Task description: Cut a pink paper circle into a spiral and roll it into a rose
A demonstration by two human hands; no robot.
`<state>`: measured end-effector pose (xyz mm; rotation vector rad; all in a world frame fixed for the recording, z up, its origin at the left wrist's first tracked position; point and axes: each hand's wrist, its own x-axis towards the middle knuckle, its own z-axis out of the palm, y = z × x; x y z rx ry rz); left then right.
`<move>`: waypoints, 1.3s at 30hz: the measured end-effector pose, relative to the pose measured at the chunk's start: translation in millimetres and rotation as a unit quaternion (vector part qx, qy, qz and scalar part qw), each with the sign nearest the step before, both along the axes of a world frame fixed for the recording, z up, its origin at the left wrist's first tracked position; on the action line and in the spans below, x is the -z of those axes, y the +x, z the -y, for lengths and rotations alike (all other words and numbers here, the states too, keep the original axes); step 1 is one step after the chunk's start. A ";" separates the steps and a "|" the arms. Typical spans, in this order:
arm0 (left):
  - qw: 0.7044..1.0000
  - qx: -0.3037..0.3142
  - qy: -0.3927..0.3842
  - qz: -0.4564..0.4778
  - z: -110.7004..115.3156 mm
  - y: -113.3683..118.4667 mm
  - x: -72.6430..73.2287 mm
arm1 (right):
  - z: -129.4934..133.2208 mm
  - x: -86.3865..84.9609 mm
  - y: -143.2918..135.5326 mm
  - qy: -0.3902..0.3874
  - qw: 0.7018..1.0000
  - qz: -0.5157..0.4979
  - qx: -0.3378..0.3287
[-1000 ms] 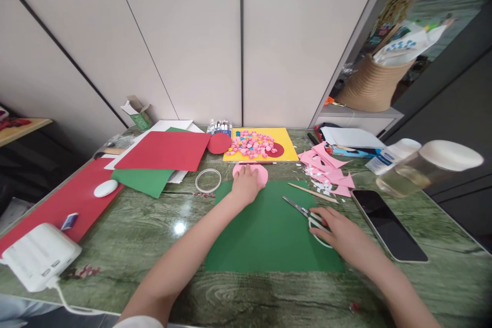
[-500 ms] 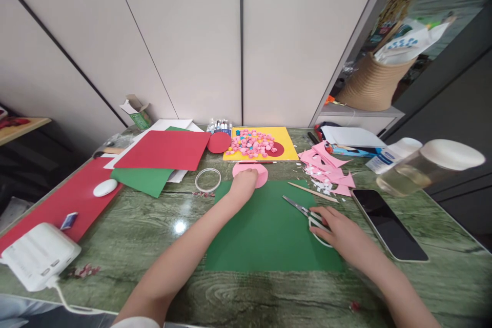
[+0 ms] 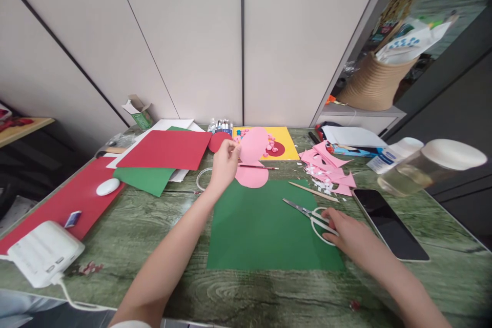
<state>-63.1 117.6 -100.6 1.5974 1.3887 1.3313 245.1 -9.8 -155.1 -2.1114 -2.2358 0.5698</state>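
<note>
My left hand [image 3: 226, 161] pinches the edge of a pink paper circle [image 3: 254, 144], held raised and tilted over the back of the table. Behind it are the yellow sheet [image 3: 289, 138] and small pink pieces [image 3: 272, 144], partly covered. A second pink paper circle [image 3: 251, 177] lies flat below it, with a pencil [image 3: 261, 166] across its upper part. My right hand [image 3: 342, 228] has its fingers curled on the white handles of the scissors [image 3: 307, 211]. The blades rest slightly apart and point left over the green sheet [image 3: 265, 236].
Pink paper scraps [image 3: 326, 169] and a wooden stick [image 3: 313, 192] lie right of centre. A phone [image 3: 388, 223] and a clear bottle [image 3: 407, 177] stand farther right. At left are red paper [image 3: 165, 148], a tape roll [image 3: 203, 180] and a white charger [image 3: 46, 253].
My left hand has lifted one pink circle off the table, up and away from the other. My right hand has shifted slightly right along the scissors' handles; the blades have barely moved.
</note>
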 end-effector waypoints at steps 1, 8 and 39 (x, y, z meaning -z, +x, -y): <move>0.999 0.012 -0.009 0.039 2.5 -1.3 -5.1 | -1.2 0.7 1.6 0.003 1.000 0.008 -0.002; 0.967 0.108 -0.102 0.209 37.4 -1.5 -15.5 | -11.6 4.4 5.5 0.064 0.996 0.019 -0.062; 0.950 0.129 -0.219 0.180 100.5 7.6 45.7 | -9.8 -0.1 -59.9 -0.037 0.846 -0.528 0.062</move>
